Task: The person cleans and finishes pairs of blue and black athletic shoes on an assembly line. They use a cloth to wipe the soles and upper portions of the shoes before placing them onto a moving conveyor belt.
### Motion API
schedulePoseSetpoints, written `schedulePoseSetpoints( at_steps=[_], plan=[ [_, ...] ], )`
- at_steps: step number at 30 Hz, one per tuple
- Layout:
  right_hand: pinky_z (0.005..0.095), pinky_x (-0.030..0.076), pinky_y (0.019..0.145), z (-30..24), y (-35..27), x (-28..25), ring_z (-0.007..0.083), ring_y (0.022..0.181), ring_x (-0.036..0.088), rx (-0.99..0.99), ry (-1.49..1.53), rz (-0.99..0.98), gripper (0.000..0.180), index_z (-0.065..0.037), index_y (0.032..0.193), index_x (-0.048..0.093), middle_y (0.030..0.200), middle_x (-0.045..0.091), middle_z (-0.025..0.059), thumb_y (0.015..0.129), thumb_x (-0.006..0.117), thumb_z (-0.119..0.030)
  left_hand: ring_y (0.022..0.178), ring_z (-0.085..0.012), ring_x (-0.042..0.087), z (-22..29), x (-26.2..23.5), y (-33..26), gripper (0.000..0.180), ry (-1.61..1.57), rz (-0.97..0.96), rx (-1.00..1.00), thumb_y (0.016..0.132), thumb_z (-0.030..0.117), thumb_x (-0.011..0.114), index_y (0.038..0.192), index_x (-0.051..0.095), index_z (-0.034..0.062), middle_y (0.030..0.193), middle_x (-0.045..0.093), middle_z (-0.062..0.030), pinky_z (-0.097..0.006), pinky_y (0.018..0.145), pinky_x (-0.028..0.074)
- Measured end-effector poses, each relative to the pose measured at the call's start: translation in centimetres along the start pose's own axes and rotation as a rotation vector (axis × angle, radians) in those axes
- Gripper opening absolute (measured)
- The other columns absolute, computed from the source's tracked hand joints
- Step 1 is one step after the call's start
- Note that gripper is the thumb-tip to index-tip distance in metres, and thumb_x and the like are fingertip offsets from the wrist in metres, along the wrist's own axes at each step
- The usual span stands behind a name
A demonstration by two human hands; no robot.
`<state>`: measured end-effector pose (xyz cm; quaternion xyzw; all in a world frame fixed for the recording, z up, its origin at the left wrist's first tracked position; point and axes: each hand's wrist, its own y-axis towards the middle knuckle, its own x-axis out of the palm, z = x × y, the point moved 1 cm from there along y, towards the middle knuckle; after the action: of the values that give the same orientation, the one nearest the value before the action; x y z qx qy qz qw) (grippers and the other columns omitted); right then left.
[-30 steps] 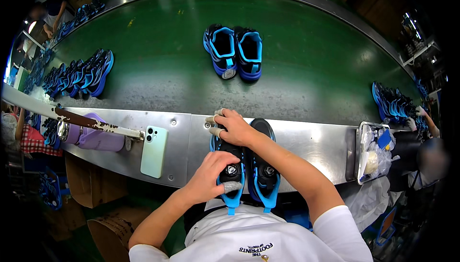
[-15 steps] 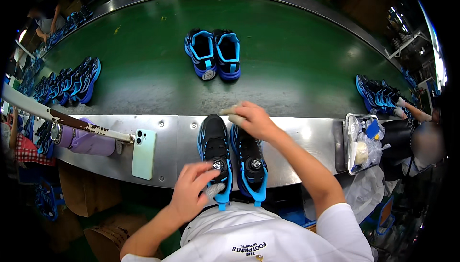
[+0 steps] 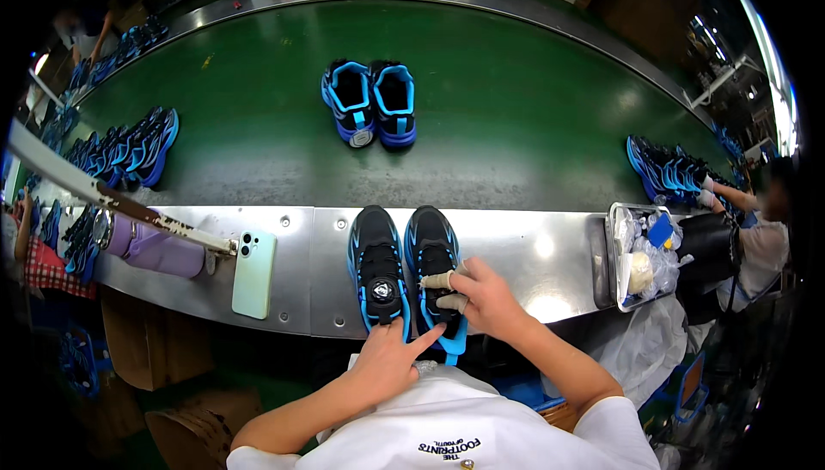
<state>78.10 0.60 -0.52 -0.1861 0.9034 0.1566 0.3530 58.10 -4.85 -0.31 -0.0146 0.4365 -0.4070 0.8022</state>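
Two black-and-blue sneakers stand side by side at the metal edge in front of me, toes pointing away. On the left sneaker (image 3: pixel 375 234), a round lacing dial (image 3: pixel 382 289) shows on the tongue. My right hand (image 3: pixel 491 300), with beige covers on some fingers, is closed over the tongue of the right sneaker (image 3: pixel 431 234); its fingers hide the dial spot there. My left hand (image 3: pixel 388 365) lies at the heel openings, two fingers spread: one reaches into the left sneaker's collar, the other toward the right sneaker's collar. A silvery cover shows on one left finger.
Another sneaker pair (image 3: pixel 369 105) stands on the green belt (image 3: pixel 516 109). A pale green phone (image 3: pixel 253 274) and a purple bottle (image 3: pixel 163 247) lie left, beneath a worn metal bar (image 3: pixel 112 199). To the right are a tray of plastic bags (image 3: pixel 644 255) and a co-worker's arms (image 3: pixel 730 195) by more sneakers.
My right hand has come back from the toe to the right sneaker's tongue. My left hand has moved from the left sneaker's dial down to the heels. The right sneaker now stands slightly farther left.
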Motion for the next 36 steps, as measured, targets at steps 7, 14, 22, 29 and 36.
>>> schedulePoseSetpoints(
  at_steps=[7, 14, 22, 29, 36],
  plan=[
    [0.0327, 0.046, 0.073, -4.0, 5.0, -2.6, 0.021, 0.081, 0.051, 0.133, 0.214, -0.245, 0.035, -0.016, 0.116, 0.067, 0.087, 0.05, 0.0054, 0.082, 0.071, -0.012, 0.094, -0.0265, 0.066, -1.5, -1.0, -4.0, 0.031, -0.8, 0.404, -0.247, 0.087, -0.005, 0.046, 0.114, 0.061, -0.0033, 0.103, 0.065, -0.0185, -0.034, 0.087, 0.051],
    [0.0337, 0.047, 0.076, -1.0, 7.4, 2.8, 0.0254, 0.084, 0.053, -0.239, 0.225, -0.469, 0.03, -0.013, 0.11, 0.067, 0.092, 0.046, 0.0084, 0.08, 0.071, -0.013, 0.102, -0.0315, 0.063, -2.6, 0.5, -1.9, 0.025, -1.79, 0.409, -0.423, 0.099, 0.008, 0.046, 0.11, 0.056, -0.0115, 0.112, 0.059, -0.0217, -0.038, 0.088, 0.054],
    [0.0338, 0.047, 0.075, -1.4, 6.5, 2.7, 0.0244, 0.084, 0.053, -0.172, 0.136, -0.236, 0.04, -0.014, 0.109, 0.068, 0.09, 0.051, 0.0071, 0.072, 0.078, -0.023, 0.093, -0.0248, 0.065, -2.5, -1.8, -3.1, 0.023, -1.701, 0.23, -0.309, 0.098, 0.007, 0.045, 0.111, 0.056, -0.0084, 0.108, 0.062, -0.0192, -0.033, 0.081, 0.055],
    [0.0374, 0.046, 0.075, -1.7, 6.2, 4.1, 0.0278, 0.086, 0.054, -0.295, 0.056, -0.193, 0.028, -0.011, 0.101, 0.068, 0.089, 0.052, 0.0093, 0.074, 0.072, -0.018, 0.074, -0.0122, 0.059, -4.6, -5.2, -2.0, 0.021, -0.811, 0.372, -0.311, 0.095, 0.001, 0.042, 0.106, 0.06, -0.0005, 0.094, 0.064, -0.009, -0.026, 0.067, 0.052],
    [0.0395, 0.045, 0.082, 0.3, 7.0, 0.8, 0.0315, 0.095, 0.053, -0.19, 0.018, -0.116, 0.057, -0.014, 0.121, 0.061, 0.104, 0.056, 0.0119, 0.07, 0.079, -0.03, 0.081, -0.0261, 0.06, -4.2, -6.8, -0.5, 0.018, -0.38, 0.331, -0.271, 0.086, 0.007, 0.051, 0.101, 0.058, 0.0005, 0.091, 0.063, -0.0138, -0.036, 0.073, 0.051]
  ],
)
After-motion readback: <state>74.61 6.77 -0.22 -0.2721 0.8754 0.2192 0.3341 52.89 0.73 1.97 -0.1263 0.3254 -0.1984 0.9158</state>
